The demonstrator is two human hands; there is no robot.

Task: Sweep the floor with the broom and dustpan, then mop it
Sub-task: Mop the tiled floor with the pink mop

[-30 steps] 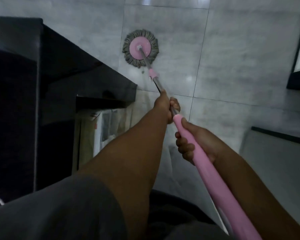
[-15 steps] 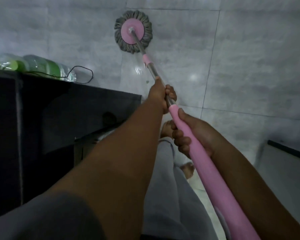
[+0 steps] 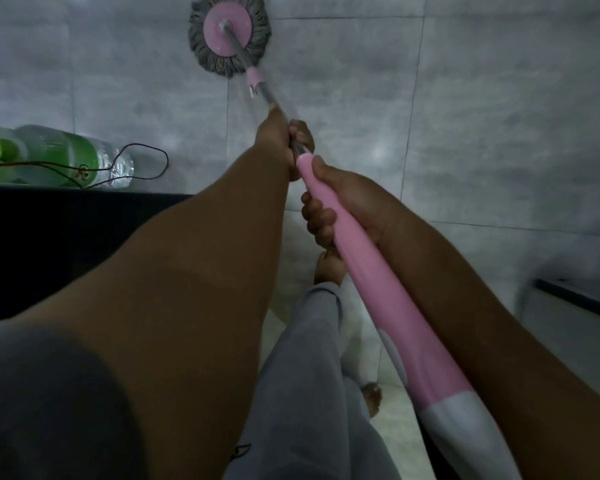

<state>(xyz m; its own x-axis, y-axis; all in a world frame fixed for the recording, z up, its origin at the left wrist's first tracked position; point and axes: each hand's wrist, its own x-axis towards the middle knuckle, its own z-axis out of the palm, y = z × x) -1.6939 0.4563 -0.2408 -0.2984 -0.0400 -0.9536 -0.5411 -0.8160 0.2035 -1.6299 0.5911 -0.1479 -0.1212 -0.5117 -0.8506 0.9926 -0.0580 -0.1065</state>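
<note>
A spin mop with a round grey fringe and pink hub, the mop head [image 3: 228, 35], lies flat on the grey tiled floor [image 3: 482, 116] at the top of the view. Its handle [image 3: 371, 271] runs down to the lower right, metal near the head and pink lower down. My left hand [image 3: 284, 140] grips the metal part of the handle. Just behind it my right hand [image 3: 340, 202] is wrapped round the top of the pink grip. No broom or dustpan is in view.
A dark cabinet [image 3: 66, 244] fills the left side. Beyond it green plastic bottles [image 3: 59, 154] and a black cable [image 3: 146, 157] lie on the floor. A dark-edged ledge [image 3: 575, 299] sits at the right. My legs in grey trousers [image 3: 309, 393] and bare feet stand below.
The mop head has slid forward, away from me, along the tiles. My view has moved forward, so the bottles and cable have come into sight past the cabinet. Both hands keep their grip.
</note>
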